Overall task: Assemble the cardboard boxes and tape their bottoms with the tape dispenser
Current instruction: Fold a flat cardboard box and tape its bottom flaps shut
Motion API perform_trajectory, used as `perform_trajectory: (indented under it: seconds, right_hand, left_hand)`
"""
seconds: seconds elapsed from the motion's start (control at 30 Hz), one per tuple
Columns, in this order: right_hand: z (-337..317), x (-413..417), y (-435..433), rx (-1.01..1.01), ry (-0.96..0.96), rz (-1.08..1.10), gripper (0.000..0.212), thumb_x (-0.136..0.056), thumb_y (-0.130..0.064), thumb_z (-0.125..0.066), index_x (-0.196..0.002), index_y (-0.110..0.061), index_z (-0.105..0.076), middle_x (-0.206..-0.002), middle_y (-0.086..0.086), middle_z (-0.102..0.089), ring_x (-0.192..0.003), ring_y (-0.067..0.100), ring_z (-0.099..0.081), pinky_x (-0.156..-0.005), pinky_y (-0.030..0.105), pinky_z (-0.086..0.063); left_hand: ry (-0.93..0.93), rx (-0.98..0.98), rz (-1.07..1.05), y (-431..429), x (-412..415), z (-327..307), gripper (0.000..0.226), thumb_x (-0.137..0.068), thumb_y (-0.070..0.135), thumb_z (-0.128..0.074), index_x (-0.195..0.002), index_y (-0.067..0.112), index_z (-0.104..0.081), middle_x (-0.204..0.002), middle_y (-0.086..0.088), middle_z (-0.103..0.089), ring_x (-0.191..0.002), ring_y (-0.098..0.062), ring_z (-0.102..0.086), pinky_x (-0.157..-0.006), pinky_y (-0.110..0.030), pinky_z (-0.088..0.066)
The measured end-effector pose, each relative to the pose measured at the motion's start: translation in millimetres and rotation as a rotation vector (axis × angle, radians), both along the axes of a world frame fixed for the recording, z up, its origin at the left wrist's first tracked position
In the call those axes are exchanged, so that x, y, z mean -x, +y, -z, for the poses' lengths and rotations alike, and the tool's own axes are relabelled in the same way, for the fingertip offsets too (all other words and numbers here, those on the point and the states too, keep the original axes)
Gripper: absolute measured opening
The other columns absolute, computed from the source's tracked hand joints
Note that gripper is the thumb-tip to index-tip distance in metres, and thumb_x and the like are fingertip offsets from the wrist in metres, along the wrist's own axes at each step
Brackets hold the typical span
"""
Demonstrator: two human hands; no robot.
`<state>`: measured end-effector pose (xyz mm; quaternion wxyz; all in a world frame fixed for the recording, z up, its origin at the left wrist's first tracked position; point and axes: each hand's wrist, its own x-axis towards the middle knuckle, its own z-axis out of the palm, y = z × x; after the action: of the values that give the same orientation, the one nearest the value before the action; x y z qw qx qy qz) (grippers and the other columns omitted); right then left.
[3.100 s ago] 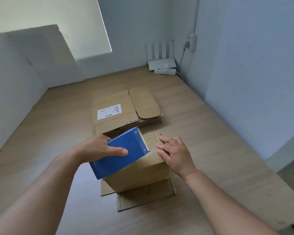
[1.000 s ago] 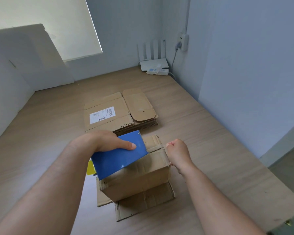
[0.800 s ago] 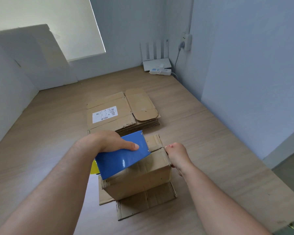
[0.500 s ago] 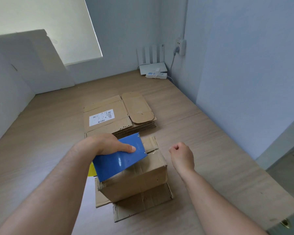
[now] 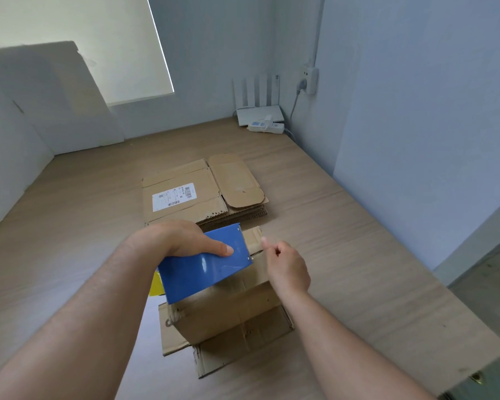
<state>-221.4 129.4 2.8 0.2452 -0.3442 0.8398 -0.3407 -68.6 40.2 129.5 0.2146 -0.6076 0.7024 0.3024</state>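
A small assembled cardboard box stands bottom up on the wooden table, its lower flaps splayed out flat beneath it. My left hand grips the blue tape dispenser and holds it on the box's top, covering most of the seam. A yellow part of the dispenser peeks out at the left. My right hand hovers at the box's far right top corner with its fingers curled. I see nothing in it, and whether it touches the box is unclear.
A stack of flattened cardboard boxes with a white label lies just behind the box. A white router and power strip sit in the far corner. A large board leans on the left wall. The table's edge runs at right.
My right hand let go of the box's right edge, pulled away as a fist, and has now come back to the box's far right corner. My left hand kept the dispenser on the box.
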Motion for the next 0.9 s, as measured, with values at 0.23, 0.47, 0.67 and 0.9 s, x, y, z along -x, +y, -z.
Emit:
perform_trajectory:
  seconds: [0.23, 0.47, 0.67, 0.9]
  right_hand:
    - [-6.2, 8.9, -10.2, -0.035, 0.085, -0.099, 0.041, -0.098, -0.042, -0.043, -0.063, -0.022, -0.038, -0.067, -0.006, -0.046, -0.068, 0.018, -0.045, -0.049, 0.027, -0.025]
    - [-6.6, 9.3, -10.2, 0.015, 0.092, -0.17, 0.041, -0.099, -0.035, -0.044, -0.062, -0.022, -0.036, -0.065, -0.005, -0.043, -0.059, 0.008, -0.038, -0.049, 0.026, -0.025]
    - [-4.8, 10.6, -12.5, 0.023, 0.115, -0.183, 0.04, -0.099, -0.037, -0.045, -0.063, -0.02, -0.041, -0.065, -0.002, -0.047, -0.061, 0.012, -0.042, -0.05, 0.027, -0.029]
    - [-3.0, 8.8, -16.3, 0.018, 0.202, -0.18, 0.043, -0.098, -0.035, -0.048, -0.06, -0.016, -0.04, -0.061, 0.001, -0.046, -0.057, 0.01, -0.039, -0.049, 0.028, -0.025]
  left_hand:
    - [0.069, -0.019, -0.02, 0.2, -1.4, -6.7, 0.062, -0.064, 0.076, -0.065, -0.092, 0.02, -0.063, -0.095, -0.002, -0.065, -0.087, -0.021, -0.065, -0.087, -0.035, -0.052]
    - [0.178, -0.139, -0.104, -9.2, -30.6, -17.9, 0.068, -0.056, 0.071, -0.073, -0.094, 0.015, -0.069, -0.087, -0.004, -0.073, -0.078, -0.022, -0.071, -0.071, -0.03, -0.054]
    - [0.216, -0.318, -0.288, -11.8, -151.7, -8.5, 0.1, -0.02, 0.064, -0.086, -0.098, 0.003, -0.073, -0.093, -0.016, -0.074, -0.086, -0.032, -0.072, -0.085, -0.04, -0.056]
    - [0.256, -0.387, -0.333, 8.3, -206.9, 21.1, 0.093, -0.031, 0.064, -0.083, -0.099, 0.002, -0.072, -0.095, -0.017, -0.074, -0.089, -0.034, -0.071, -0.086, -0.039, -0.055]
